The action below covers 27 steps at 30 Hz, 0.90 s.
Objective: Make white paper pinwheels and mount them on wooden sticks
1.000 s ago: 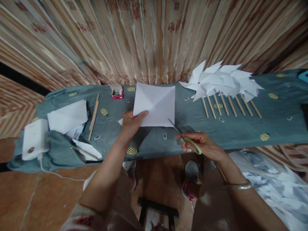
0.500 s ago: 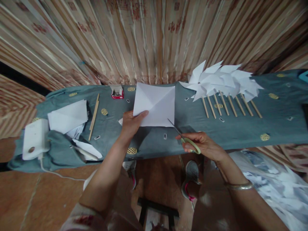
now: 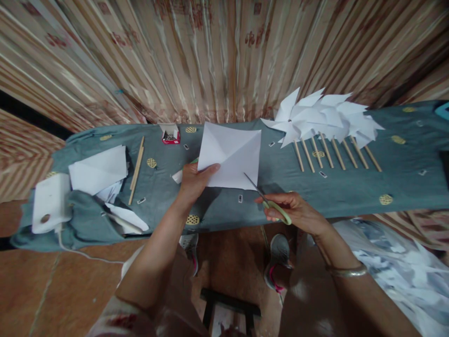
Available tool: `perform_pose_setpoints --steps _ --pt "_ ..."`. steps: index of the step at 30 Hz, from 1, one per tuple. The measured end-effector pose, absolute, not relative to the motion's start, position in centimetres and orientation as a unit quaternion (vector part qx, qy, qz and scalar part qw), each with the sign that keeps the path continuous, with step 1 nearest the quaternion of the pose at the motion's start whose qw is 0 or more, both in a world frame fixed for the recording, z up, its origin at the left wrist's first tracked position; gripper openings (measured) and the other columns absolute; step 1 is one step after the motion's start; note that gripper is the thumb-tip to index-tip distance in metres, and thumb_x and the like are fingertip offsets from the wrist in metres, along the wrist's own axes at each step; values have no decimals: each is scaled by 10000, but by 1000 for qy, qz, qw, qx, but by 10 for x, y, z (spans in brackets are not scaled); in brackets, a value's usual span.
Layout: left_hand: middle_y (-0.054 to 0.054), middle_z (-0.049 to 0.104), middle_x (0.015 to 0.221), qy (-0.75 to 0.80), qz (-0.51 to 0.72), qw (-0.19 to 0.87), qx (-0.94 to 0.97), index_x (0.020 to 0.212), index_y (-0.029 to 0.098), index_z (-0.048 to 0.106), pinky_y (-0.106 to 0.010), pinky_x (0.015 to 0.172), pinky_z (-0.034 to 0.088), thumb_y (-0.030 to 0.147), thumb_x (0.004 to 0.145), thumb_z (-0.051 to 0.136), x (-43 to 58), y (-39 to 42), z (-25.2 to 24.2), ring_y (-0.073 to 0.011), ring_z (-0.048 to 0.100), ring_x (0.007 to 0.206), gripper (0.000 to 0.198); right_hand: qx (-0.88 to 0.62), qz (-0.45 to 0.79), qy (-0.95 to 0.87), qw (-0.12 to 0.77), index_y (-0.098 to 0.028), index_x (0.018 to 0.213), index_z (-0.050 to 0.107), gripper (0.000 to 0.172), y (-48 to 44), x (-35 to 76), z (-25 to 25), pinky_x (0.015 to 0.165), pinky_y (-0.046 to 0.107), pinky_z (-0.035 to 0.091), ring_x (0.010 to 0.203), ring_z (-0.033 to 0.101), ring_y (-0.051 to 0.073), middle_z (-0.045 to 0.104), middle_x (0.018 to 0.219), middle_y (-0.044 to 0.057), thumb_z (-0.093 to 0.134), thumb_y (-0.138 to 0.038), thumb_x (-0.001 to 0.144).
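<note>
A white paper square point(image 3: 233, 159) with diagonal creases is held above the cloth by my left hand point(image 3: 197, 180). The thumb presses on its front near the lower left corner, and the other fingers are hidden behind it. My right hand point(image 3: 293, 210) grips a pair of scissors point(image 3: 280, 211) with pale green handles. The blade runs across the lower right corner of the paper, along the crease; whether it has cut in I cannot tell. Several finished paper pinwheels point(image 3: 326, 117) on wooden sticks lie overlapping to the right.
A small red box point(image 3: 171, 136) of metal pins stands open near the back. Loose wooden sticks point(image 3: 137, 171), stacked paper sheets point(image 3: 100, 168) and a white power strip point(image 3: 52, 203) lie at left. Below the table's right side is a plastic bag point(image 3: 396, 262) of white paper pieces.
My left hand has shifted the paper slightly right and down, bringing its corner further over the scissor blade. The scissors and my right hand have stayed almost still.
</note>
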<state>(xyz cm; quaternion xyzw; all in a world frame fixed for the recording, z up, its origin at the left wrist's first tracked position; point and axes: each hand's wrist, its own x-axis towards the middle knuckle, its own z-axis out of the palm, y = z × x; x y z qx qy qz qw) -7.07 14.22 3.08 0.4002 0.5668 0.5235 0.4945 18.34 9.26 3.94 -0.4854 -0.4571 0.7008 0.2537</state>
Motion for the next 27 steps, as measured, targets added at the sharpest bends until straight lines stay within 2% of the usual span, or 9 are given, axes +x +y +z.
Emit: perform_pose_setpoints --steps 7,14,27 --pt "-33 725 735 572 521 494 397 791 136 745 -250 571 484 326 621 802 -71 142 32 -140 607 621 261 -493 701 -451 250 -162 924 767 470 93 182 40 527 210 493 523 544 77 595 573 -37 863 -467 580" --pt "-51 719 741 567 509 507 403 776 135 740 -262 573 477 305 630 793 -66 140 34 -158 613 638 230 -474 700 -479 234 -155 977 745 466 94 184 40 566 227 506 559 549 85 598 614 -31 827 -468 642" --pt "-66 717 748 564 508 520 392 778 131 742 -277 575 491 297 613 801 -64 139 33 -165 619 630 241 -485 707 -453 242 -154 922 754 482 93 184 39 519 224 482 498 510 70 591 567 -42 856 -481 582"
